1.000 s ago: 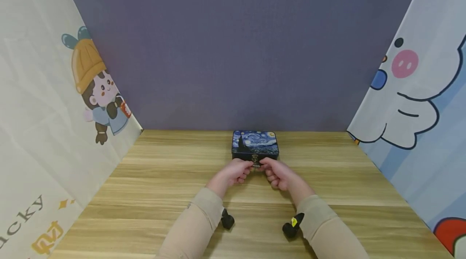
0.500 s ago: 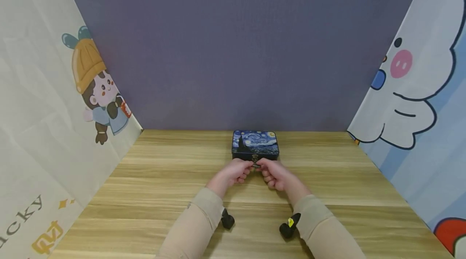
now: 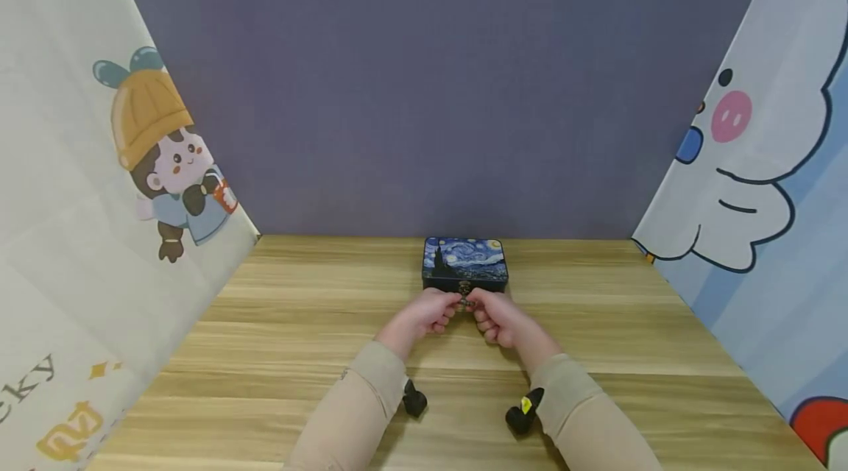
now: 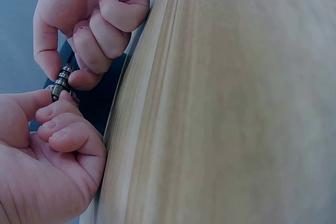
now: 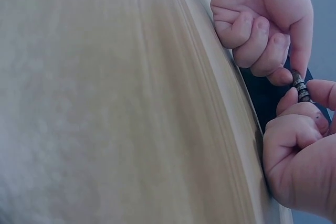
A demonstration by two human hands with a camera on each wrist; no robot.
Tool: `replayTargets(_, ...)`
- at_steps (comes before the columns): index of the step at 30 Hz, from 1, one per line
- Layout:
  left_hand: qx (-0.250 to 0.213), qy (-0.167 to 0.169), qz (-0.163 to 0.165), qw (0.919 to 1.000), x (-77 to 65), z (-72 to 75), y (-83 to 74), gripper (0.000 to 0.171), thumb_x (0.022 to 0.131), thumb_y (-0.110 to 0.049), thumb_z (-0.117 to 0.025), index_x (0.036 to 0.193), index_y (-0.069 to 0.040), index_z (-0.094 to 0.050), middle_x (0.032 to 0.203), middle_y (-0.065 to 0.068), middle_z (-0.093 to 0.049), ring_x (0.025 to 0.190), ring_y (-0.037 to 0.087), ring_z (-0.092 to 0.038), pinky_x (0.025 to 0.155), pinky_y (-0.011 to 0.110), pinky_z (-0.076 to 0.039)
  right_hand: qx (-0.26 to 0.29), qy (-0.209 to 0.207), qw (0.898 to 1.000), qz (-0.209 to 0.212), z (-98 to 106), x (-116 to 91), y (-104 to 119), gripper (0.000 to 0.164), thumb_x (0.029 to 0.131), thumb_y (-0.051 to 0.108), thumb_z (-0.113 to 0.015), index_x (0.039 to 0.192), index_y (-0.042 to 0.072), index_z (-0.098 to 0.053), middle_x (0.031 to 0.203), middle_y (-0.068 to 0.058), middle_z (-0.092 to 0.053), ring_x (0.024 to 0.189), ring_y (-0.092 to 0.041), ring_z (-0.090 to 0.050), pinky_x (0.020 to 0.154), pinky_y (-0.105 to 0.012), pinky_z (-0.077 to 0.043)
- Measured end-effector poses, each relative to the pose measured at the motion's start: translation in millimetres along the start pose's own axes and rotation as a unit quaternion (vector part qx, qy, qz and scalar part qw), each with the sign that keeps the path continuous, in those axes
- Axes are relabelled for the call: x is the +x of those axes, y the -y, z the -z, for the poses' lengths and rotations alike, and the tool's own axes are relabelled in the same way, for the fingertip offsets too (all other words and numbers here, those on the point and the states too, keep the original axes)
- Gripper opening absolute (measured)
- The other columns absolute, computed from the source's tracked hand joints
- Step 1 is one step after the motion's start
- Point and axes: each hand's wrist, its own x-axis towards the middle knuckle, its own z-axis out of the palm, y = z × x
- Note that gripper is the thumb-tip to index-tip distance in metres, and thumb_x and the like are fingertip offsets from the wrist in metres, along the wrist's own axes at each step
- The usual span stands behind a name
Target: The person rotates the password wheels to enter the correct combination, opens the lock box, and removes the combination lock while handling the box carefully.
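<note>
A small rectangular box (image 3: 465, 257) with a swirling blue night-sky picture on its lid lies closed at the back of the table. At its front clasp is a small dark metal combination lock (image 4: 62, 81) with ringed number dials. My left hand (image 3: 429, 311) pinches one end of this lock between thumb and forefinger, its other fingers curled. From the opposite side, my right hand (image 3: 501, 318) pinches the other end at the dials with thumb and forefinger. In the right wrist view, part of the lock (image 5: 301, 85) shows between the fingertips of both hands.
The wood-grain table (image 3: 298, 324) meets a grey-purple back panel (image 3: 424, 88) just behind the box. Printed cloths with cartoon figures hang at the left (image 3: 53, 199) and right (image 3: 762, 221). A dark strap end (image 3: 414, 400) hangs from the left sleeve.
My right hand and forearm have shifted slightly left, closer to the lock. The left hand keeps its place, and the box has not moved. The left cloth has shifted a little to the left.
</note>
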Motion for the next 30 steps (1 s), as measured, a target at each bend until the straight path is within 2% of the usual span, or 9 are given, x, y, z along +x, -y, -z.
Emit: replayTargets(30,0.013,-0.026,0.012,0.9995,-3.5,-10.6,-4.5,0.031,0.105,-0.025,-0.052,0.082,-0.006,-0.057,0.059,-0.005,-0.035,0.046,0.008,-0.024,0.044,0.023,-0.023,0.003,0.019,1.0,0.005,9.3,-0.6,0.7,0.018,0.085,0.023,-0.06,0.078,0.01,-0.052,0.056,0.008,-0.027,0.043,-0.005,-0.021,0.039,-0.02,-0.018)
